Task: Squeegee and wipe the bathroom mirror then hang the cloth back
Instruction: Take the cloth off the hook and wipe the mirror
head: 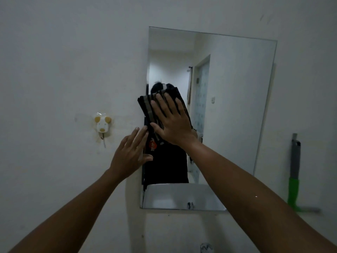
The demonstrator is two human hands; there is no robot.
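A frameless rectangular mirror (237,106) hangs on the white wall. My right hand (171,121) presses a dark striped cloth (145,106) flat against the glass near the mirror's left edge, fingers spread and straight. My left hand (129,154) rests flat with straight fingers on the wall and the mirror's left edge, just below the cloth. A squeegee (294,179) with a green handle and grey blade end leans upright against the wall to the right of the mirror.
A small white and yellow dog-shaped wall hook (102,125) sits on the wall left of the mirror, with nothing hanging from it. A tap top (206,248) shows at the bottom edge. The mirror reflects a person, a sink and a doorway.
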